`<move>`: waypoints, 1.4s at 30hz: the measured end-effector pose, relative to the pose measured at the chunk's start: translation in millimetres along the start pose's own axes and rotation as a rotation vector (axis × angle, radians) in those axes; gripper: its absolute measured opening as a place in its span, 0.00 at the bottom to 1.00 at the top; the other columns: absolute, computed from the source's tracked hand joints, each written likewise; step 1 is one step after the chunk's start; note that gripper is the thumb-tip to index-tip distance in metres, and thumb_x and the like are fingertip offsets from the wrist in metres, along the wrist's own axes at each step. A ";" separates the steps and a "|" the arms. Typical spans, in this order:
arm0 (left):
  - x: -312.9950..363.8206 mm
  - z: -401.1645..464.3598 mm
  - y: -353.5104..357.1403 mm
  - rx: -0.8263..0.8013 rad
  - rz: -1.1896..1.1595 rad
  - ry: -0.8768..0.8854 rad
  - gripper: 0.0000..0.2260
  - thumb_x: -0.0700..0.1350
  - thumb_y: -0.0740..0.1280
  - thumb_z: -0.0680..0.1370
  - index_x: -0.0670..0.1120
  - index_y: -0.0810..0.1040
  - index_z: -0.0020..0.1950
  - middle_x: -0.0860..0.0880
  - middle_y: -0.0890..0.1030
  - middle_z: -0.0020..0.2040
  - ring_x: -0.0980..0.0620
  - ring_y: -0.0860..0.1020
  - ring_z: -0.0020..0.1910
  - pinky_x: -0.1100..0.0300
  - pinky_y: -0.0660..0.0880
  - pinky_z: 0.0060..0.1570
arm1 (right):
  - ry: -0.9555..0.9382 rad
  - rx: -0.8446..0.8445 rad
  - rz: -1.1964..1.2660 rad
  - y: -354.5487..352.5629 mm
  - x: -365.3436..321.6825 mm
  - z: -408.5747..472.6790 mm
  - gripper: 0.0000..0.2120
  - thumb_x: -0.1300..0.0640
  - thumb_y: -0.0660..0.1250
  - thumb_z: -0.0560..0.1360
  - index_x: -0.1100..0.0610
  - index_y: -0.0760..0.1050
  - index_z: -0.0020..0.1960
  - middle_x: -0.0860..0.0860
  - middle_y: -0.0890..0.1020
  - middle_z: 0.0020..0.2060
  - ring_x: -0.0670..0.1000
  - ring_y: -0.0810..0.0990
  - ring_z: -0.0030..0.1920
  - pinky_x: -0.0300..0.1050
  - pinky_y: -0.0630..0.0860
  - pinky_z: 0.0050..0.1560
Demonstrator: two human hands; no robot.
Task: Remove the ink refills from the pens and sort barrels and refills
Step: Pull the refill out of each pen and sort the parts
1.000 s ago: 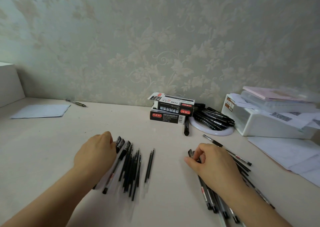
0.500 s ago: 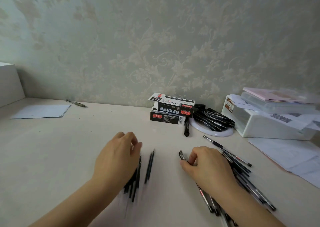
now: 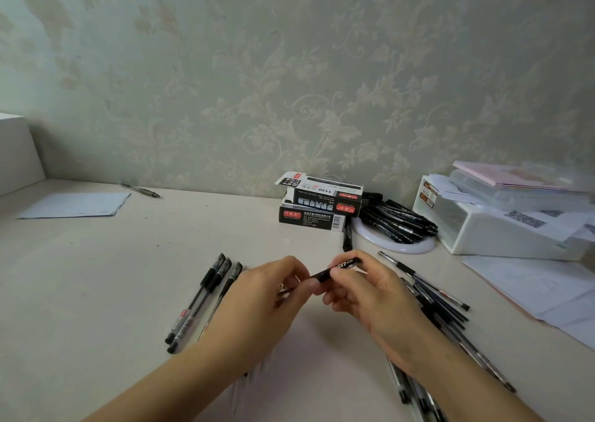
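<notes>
A black pen (image 3: 335,268) is held above the middle of the desk between both hands. My left hand (image 3: 270,296) pinches its lower end and my right hand (image 3: 363,289) grips its upper part, whose capped end sticks out past the fingers. Three pens (image 3: 206,296) lie side by side on the desk to the left of my left hand; more items there are hidden under my left forearm. A pile of several pens (image 3: 438,305) lies to the right, partly covered by my right wrist and forearm.
Two stacked pen boxes (image 3: 318,205) stand at the wall, a loose black marker (image 3: 347,238) in front of them. Black markers (image 3: 396,220) lie on a white round plate (image 3: 415,247). A white storage box (image 3: 502,225), loose papers (image 3: 544,286), a paper sheet (image 3: 77,204) and a pen (image 3: 140,189) lie around.
My right hand lifted a pen off the right pile. My left hand left the items on the left side and came to the middle, taking the pen's other end. The left pens are uncovered.
</notes>
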State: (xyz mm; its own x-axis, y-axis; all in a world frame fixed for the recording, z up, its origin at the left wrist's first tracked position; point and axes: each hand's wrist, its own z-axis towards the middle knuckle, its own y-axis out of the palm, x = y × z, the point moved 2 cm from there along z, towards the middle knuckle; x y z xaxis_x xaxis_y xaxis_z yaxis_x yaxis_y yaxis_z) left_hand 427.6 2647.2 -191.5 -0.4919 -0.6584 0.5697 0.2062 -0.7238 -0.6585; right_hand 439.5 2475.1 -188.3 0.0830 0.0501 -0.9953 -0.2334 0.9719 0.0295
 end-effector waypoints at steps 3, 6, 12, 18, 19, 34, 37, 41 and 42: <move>1.2 1.0 -1.4 0.004 0.211 0.140 0.08 0.55 0.56 0.81 0.56 0.73 0.52 0.57 0.76 0.43 0.55 0.74 0.37 0.55 0.73 0.37 | -0.069 0.023 -0.112 -1.8 -1.0 0.1 0.03 0.61 0.68 0.77 0.58 0.79 0.50 0.58 0.85 0.39 0.50 0.81 0.37 0.38 0.78 0.42; 1.0 1.2 -2.1 0.004 0.214 0.165 0.06 0.50 0.57 0.81 0.53 0.72 0.53 0.56 0.74 0.44 0.54 0.73 0.38 0.52 0.72 0.39 | -0.133 0.073 -0.146 -4.6 -0.6 1.2 0.04 0.61 0.68 0.77 0.59 0.80 0.51 0.56 0.85 0.37 0.48 0.81 0.36 0.36 0.78 0.41; 3.3 1.2 2.1 -0.091 0.175 0.189 0.06 0.54 0.55 0.82 0.55 0.71 0.50 0.58 0.73 0.43 0.57 0.72 0.39 0.60 0.70 0.37 | -0.131 0.001 -0.173 0.4 5.9 1.5 0.04 0.63 0.69 0.76 0.60 0.81 0.50 0.57 0.85 0.37 0.49 0.82 0.35 0.38 0.79 0.40; 2.7 2.1 -0.9 -0.077 0.469 0.222 0.15 0.63 0.41 0.78 0.55 0.59 0.42 0.55 0.67 0.31 0.52 0.68 0.29 0.61 0.57 0.24 | -0.171 -0.002 -0.182 1.9 3.9 2.3 0.05 0.61 0.69 0.76 0.62 0.81 0.44 0.56 0.84 0.32 0.49 0.80 0.31 0.37 0.76 0.35; 3.4 3.1 -1.4 -0.075 0.486 0.213 0.17 0.64 0.40 0.78 0.55 0.58 0.41 0.55 0.66 0.29 0.51 0.67 0.28 0.62 0.54 0.23 | -0.176 0.006 -0.182 1.9 3.2 2.3 0.05 0.60 0.69 0.76 0.62 0.81 0.44 0.55 0.84 0.31 0.49 0.79 0.30 0.36 0.76 0.35; -1.2 7.3 1.5 -0.025 0.538 0.107 0.24 0.69 0.35 0.73 0.54 0.61 0.42 0.51 0.67 0.26 0.51 0.68 0.29 0.60 0.55 0.24 | -0.189 0.105 -0.164 6.6 -1.3 -0.8 0.06 0.60 0.68 0.77 0.60 0.83 0.45 0.54 0.85 0.32 0.47 0.79 0.30 0.36 0.77 0.35; -1.9 8.7 -2.3 -0.001 0.502 0.078 0.24 0.71 0.37 0.71 0.55 0.61 0.40 0.51 0.68 0.25 0.51 0.68 0.27 0.60 0.56 0.23 | -0.232 0.115 -0.182 6.5 -4.2 -2.3 0.07 0.55 0.70 0.74 0.58 0.83 0.45 0.54 0.85 0.32 0.47 0.80 0.31 0.35 0.77 0.36; -1.1 5.9 -5.2 0.017 0.466 0.079 0.26 0.73 0.38 0.72 0.52 0.59 0.40 0.51 0.69 0.26 0.51 0.68 0.26 0.58 0.61 0.25 | -0.268 0.150 -0.183 4.9 -4.0 -1.9 0.05 0.54 0.70 0.74 0.55 0.83 0.46 0.53 0.85 0.35 0.47 0.82 0.34 0.34 0.77 0.40; -1.2 4.5 -6.4 0.019 0.442 0.068 0.25 0.72 0.39 0.73 0.52 0.59 0.42 0.51 0.69 0.26 0.52 0.68 0.25 0.58 0.61 0.25 | -0.267 0.174 -0.187 2.2 -3.5 -0.8 0.03 0.57 0.70 0.75 0.55 0.82 0.47 0.53 0.85 0.36 0.47 0.82 0.36 0.34 0.78 0.41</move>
State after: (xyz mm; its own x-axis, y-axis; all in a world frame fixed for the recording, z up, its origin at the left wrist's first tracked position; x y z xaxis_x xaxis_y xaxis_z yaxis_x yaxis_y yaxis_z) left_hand 430.7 2651.7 -185.7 -0.4073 -0.8908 0.2016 0.4244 -0.3801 -0.8219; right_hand 437.8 2476.9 -184.8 0.3639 -0.0965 -0.9264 -0.0239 0.9933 -0.1129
